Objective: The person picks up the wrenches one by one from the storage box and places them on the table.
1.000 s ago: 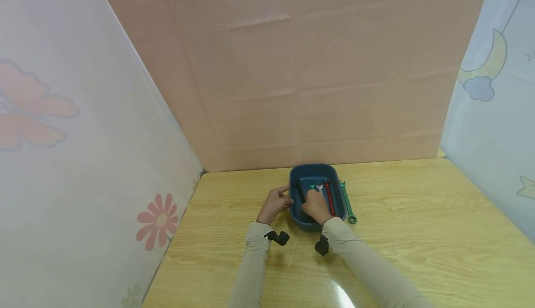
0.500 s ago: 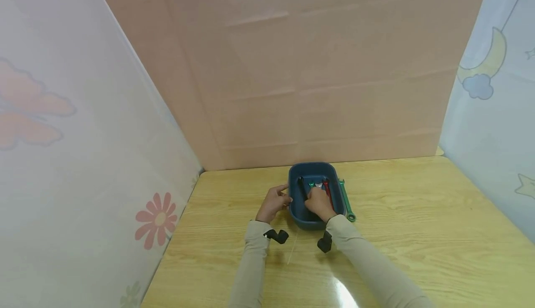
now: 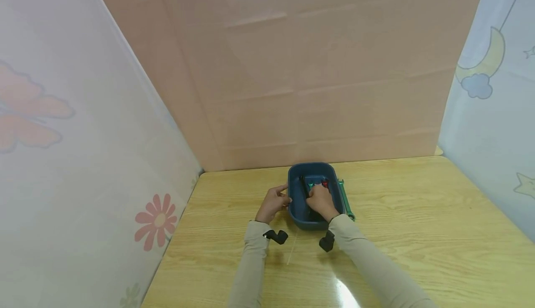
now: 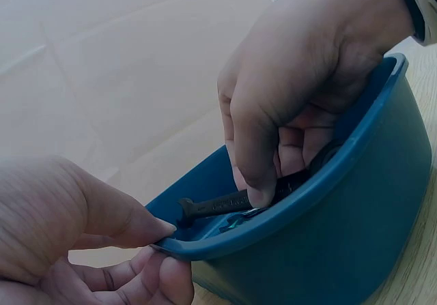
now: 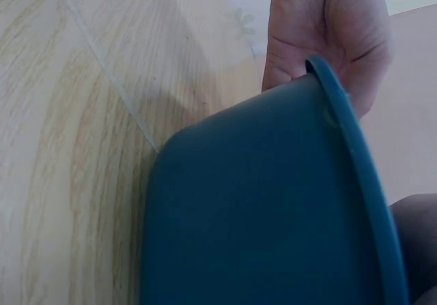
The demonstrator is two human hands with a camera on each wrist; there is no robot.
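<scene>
The fingers (image 3: 285, 200) of the left hand (image 3: 273, 204) are seen in the head view pinched on the left rim of a blue tub (image 3: 297, 215), which stands on the wooden desk (image 3: 418, 233) close to the pink back panel (image 3: 317, 66). The right hand (image 3: 322, 202) is lowered into the tub, its fingers curled over tools lying inside; a black wrench (image 3: 302, 185) shows along the tub's left side, and green and red tool ends are glimpsed just beyond the knuckles. A green wrench (image 3: 345, 201) lies on the desk just beside the tub's right wall. Beige sleeves cover both forearms. In the left wrist view, the thumb of the left hand (image 4: 75, 230) is pressed over the tub (image 4: 341, 237) rim with the fingers (image 4: 147, 281) tucked under it outside, so the rim is clamped. The right hand (image 4: 307, 86) reaches down inside the tub, its fingers (image 4: 256, 151) bent around the black wrench (image 4: 212, 204), whose handle end points toward the left thumb. In the right wrist view, the outer wall of the tub (image 5: 252, 209) fills most of the frame, and the left hand (image 5: 328, 32) is seen gripping its rim beyond; the right fingers are not shown there.
</scene>
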